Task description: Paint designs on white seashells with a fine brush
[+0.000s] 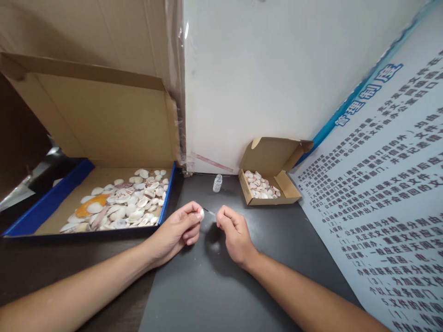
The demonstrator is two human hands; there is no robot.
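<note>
Between the thumb and fingers of my left hand (183,228) is a small white seashell (202,214). My right hand (235,233) is closed around a thin, pale stick with a dark, fine tip (209,211), which looks like a small brush. Its tip points left and is close to the shell; whether they touch I cannot tell. My right fingers hide the stick's other end. Beyond both hands, a small clear glass bottle (217,183) with a white label stands upright on the dark grey table mat (187,295).
At left, an open cardboard box with blue sides (167,193) holds many shells and something orange. A smaller open cardboard box (273,201) of shells sits at back right. A white wall (256,83) rises behind, and a printed board (380,184) slants along the right.
</note>
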